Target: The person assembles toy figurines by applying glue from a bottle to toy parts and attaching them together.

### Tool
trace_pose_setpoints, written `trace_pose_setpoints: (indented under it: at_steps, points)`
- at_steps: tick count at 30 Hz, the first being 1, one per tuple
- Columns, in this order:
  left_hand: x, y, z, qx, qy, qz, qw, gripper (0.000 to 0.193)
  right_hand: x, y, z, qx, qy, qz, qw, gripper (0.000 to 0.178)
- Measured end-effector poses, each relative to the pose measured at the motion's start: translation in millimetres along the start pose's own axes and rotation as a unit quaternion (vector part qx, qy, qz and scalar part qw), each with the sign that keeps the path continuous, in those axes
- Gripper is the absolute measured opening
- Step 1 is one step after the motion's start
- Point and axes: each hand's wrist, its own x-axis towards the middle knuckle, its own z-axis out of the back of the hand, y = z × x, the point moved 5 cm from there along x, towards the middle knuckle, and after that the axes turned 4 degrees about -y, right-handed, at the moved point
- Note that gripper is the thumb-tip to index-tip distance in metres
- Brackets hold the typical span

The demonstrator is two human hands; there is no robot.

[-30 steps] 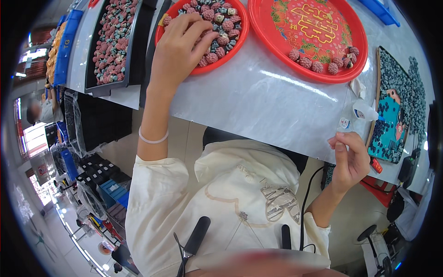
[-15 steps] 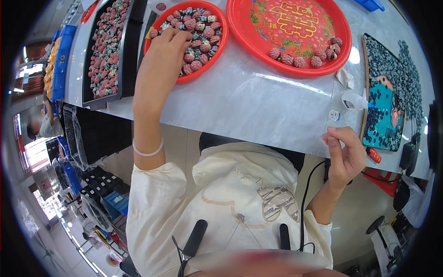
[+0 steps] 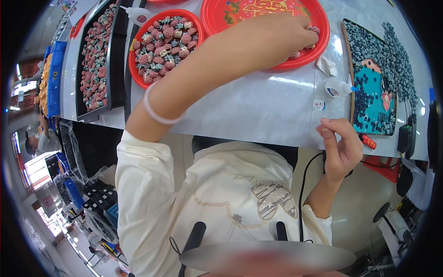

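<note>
My left hand [image 3: 287, 40] reaches across to the right side of a large round red tray [image 3: 207, 7] with a yellow pattern. Its fingers are bent together beside a pink, bumpy berry-shaped piece [image 3: 314, 30], and whatever they hold is hidden. A red bowl [image 3: 132, 69] under that forearm is full of pink berry pieces [image 3: 159, 46] mixed with grey-green and cream ones. Low over the table's front edge, my right hand [image 3: 342, 145] is closed in a pinch, thumb against forefinger. Anything between those fingertips is too small to make out.
On the left stands a black tray [image 3: 121, 69] of pink and grey pieces, near a white squeeze bottle [image 3: 136, 15]. Another squeeze bottle [image 3: 339, 87], blue-tipped, lies right of centre beside crumpled tissue [image 3: 326, 66]. At right, a teal tray [image 3: 376, 108] holds small dark pieces.
My left hand has left the red bowl and swung right to the large red tray. The right hand keeps its pinch in nearly the same place. The whole view has shifted slightly.
</note>
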Motion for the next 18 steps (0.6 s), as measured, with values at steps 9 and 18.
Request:
trace_pose_setpoints:
  at_steps: [9,18]
  points:
    - [2,34,-26,-0.070,0.119,0.168,0.976,0.007,-9,-16,35,-0.051,-0.044,-0.038,0.997,0.016]
    - [-19,23,20,-0.119,0.045,0.154,0.980,0.021,12,-30,47,-0.089,-0.122,-0.061,0.987,0.017]
